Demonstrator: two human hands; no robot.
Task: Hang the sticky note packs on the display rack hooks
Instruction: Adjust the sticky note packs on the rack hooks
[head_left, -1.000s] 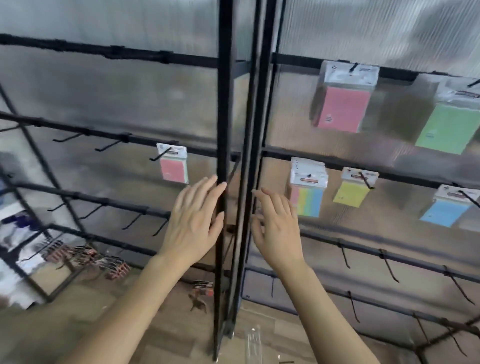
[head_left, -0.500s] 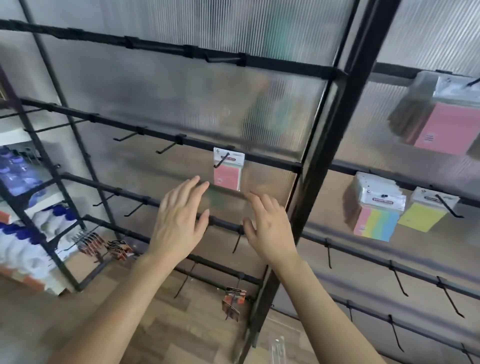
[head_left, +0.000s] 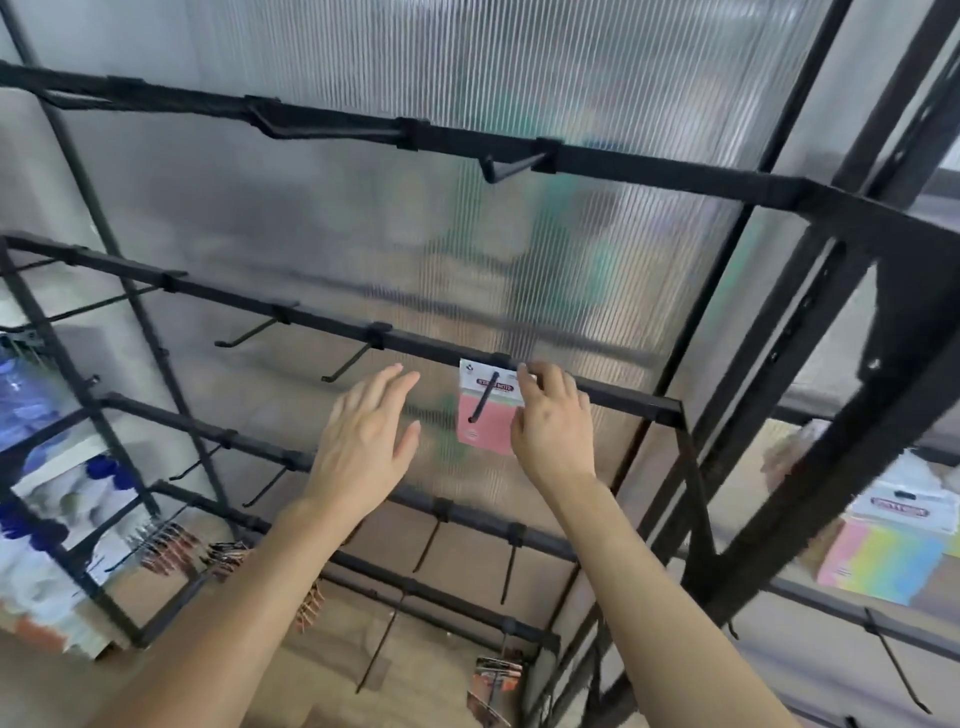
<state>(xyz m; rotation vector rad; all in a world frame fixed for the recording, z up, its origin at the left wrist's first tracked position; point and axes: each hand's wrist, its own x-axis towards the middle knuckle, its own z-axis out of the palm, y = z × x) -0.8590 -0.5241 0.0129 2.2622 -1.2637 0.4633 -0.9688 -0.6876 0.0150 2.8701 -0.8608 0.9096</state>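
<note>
Closest in, your left hand (head_left: 366, 441) hung released in front of the rack, fingers straight, holding nothing and touching nothing. It sat just left of the pink sticky note pack (head_left: 485, 431).

Your right hand (head_left: 553, 426) was on that pack's right edge, with bent fingertips (head_left: 524, 371) at the top corner of its white header card. I cannot tell whether it pinched the card or only touched it.

The pack was already on its hook (head_left: 483, 402). The black prong came out through the header hole and the pack hung off the middle rail (head_left: 613, 395), against the ribbed panel (head_left: 467, 234). I'd call this pack done, or in its last nudge to straighten.

On the same rail, further left, two hooks (head_left: 345, 366) stood bare. The lower hooks (head_left: 426, 545) on the rails below were bare too, as was the top hook (head_left: 511, 169) on the highest rail. So there was plenty of room left, going by the empty prongs.

Neither hand carried a spare pack and I saw no loose stock, so I cannot say how many were left to hang. The next one would have to be fetched from out of view.

Far right, past the frame post, a striped pack (head_left: 883, 561) seemed to be hung in the neighbouring section, though it was blurred. Low down near the floor, some small carded items (head_left: 493, 680) hung on hooks, and they were not note packs as far as I could tell.
</note>
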